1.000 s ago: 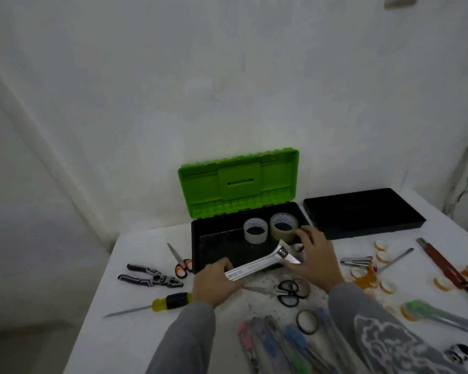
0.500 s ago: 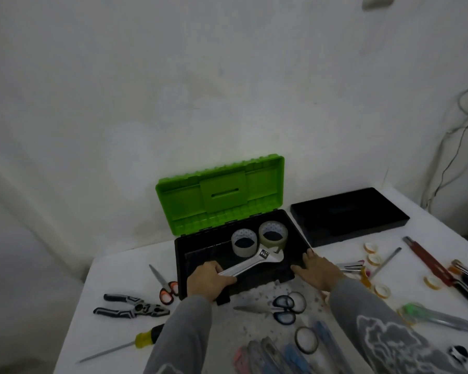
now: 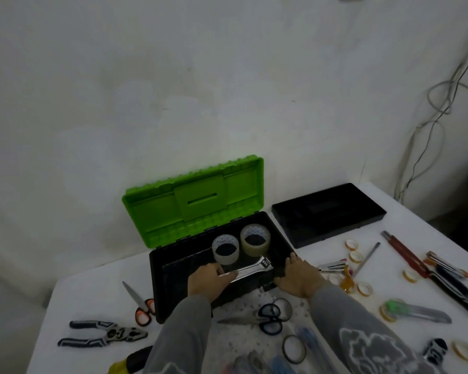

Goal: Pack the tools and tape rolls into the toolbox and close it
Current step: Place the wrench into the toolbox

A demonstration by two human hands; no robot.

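The black toolbox (image 3: 157,290) stands open on the white table, its green lid (image 3: 192,201) leaning back against the wall. Two tape rolls sit inside at the back, a clear one (image 3: 225,249) and a tan one (image 3: 255,240). My left hand (image 3: 207,278) grips the handle of a silver adjustable wrench (image 3: 254,269) and holds it low inside the box, jaw end to the right. My right hand (image 3: 299,276) rests on the box's front right corner, fingers over the rim.
A black tray (image 3: 328,213) lies right of the box. Pliers (image 3: 103,333), orange-handled scissors (image 3: 141,306) and a yellow screwdriver (image 3: 130,360) lie left. Black scissors (image 3: 268,317), small tape rolls (image 3: 362,288), a red-handled tool (image 3: 405,252) and a green knife (image 3: 416,311) lie right. Cables (image 3: 441,103) hang at the wall.
My left hand carried the wrench from above the table's front into the toolbox and lowered it. My right hand let go of the wrench head and moved to the box's right front corner.
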